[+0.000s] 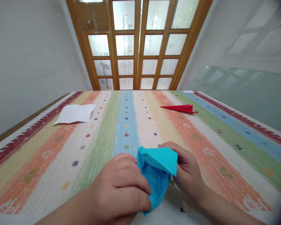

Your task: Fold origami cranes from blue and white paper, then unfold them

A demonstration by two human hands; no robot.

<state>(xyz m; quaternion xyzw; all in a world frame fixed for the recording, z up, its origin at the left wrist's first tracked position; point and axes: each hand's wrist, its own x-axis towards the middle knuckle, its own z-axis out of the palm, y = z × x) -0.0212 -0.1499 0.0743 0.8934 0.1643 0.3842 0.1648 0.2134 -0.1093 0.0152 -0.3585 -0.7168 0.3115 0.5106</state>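
Note:
A partly folded sheet of blue paper [157, 170] is held between both hands just above the striped tablecloth, near the front edge. My left hand [118, 187] grips its lower left part with curled fingers. My right hand [189, 170] holds the right side, with fingers behind the folded flap. The paper's lower corner points down towards me.
A red folded paper plane [180, 108] lies at the far right of the striped tablecloth [61, 156]. A creased white sheet [75, 113] lies at the far left. A wooden glazed door [138, 47] stands beyond the table. A glass panel [243, 93] leans on the right wall.

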